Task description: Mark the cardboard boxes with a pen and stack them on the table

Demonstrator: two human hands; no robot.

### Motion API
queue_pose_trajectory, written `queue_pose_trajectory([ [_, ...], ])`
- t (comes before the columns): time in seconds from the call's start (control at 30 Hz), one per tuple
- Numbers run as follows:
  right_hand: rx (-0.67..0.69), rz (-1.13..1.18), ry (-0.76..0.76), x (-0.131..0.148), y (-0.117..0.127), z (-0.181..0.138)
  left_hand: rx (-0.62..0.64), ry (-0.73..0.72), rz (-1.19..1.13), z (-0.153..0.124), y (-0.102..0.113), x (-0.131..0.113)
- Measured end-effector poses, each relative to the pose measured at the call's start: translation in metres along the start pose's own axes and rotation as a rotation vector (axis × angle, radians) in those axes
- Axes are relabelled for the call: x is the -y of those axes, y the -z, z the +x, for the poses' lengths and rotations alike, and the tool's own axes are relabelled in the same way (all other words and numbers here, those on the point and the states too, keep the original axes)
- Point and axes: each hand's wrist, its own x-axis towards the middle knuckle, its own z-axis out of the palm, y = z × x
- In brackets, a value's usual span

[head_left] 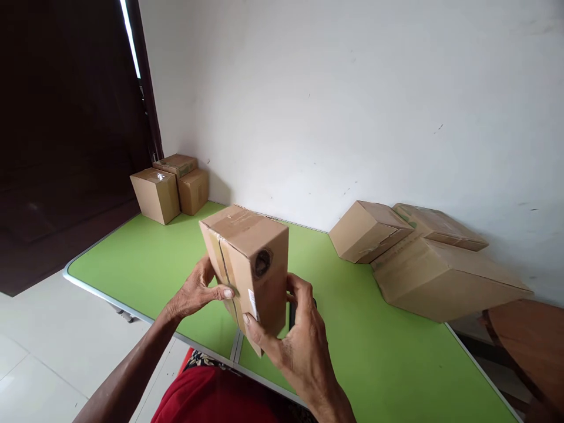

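Observation:
Between my two hands is a brown cardboard box (235,258), held tilted above the green table near its front edge. Tape runs along a seam on its near face, and a dark round mark and a small white label show toward its right side. My left hand (203,289) grips the left side, thumb across the taped face. At the lower right, my right hand (299,338) is closed on the box with the thumb near the label. Behind the right fingers a dark object (292,314) shows only in part, too hidden to name.
Several cardboard boxes (167,197) stand at the table's far left corner. More boxes (440,276) sit at the right along the white wall (352,106). The green folding table (132,264) has a metal edge and a centre seam. A brown wooden surface (529,341) lies beyond its right edge.

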Motion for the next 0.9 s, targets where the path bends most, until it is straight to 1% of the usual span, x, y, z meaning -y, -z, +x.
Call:
queue_pose_trajectory([
  [0.1,-0.110,-0.177,0.012,0.006,-0.010,-0.010,-0.089,-0.113,-0.077,0.002,-0.004,-0.007],
  [0.17,-0.144,-0.281,0.033,0.010,-0.016,-0.020,-0.123,-0.112,-0.097,0.002,-0.008,-0.011],
  [0.23,-0.140,-0.358,0.054,0.013,-0.021,-0.031,-0.111,-0.042,-0.085,-0.001,-0.012,-0.013],
  [0.33,-0.093,-0.407,0.052,0.014,-0.022,-0.044,-0.065,0.117,-0.057,-0.009,-0.015,-0.012],
  [0.43,0.031,-0.307,0.011,0.010,-0.013,-0.041,-0.017,0.266,-0.065,-0.016,-0.017,-0.006],
  [0.5,0.048,-0.202,-0.076,0.006,-0.006,-0.026,0.022,0.319,-0.078,-0.019,-0.022,-0.001],
  [0.57,0.054,-0.090,-0.190,0.000,-0.001,-0.004,0.046,0.335,-0.073,-0.020,-0.028,0.005],
  [0.6,0.094,-0.031,-0.240,-0.003,0.000,0.007,0.049,0.337,-0.065,-0.021,-0.031,0.007],
  [0.67,0.236,0.078,-0.314,-0.008,0.000,0.025,0.032,0.342,-0.040,-0.020,-0.035,0.011],
  [0.73,0.327,0.133,-0.356,-0.012,-0.003,0.035,-0.004,0.349,-0.006,-0.019,-0.038,0.013],
  [0.8,0.328,0.150,-0.351,-0.012,-0.009,0.038,-0.048,0.363,0.042,-0.017,-0.038,0.011],
  [0.9,0.293,0.150,-0.287,-0.010,-0.020,0.032,-0.126,0.384,0.147,-0.016,-0.037,0.005],
])
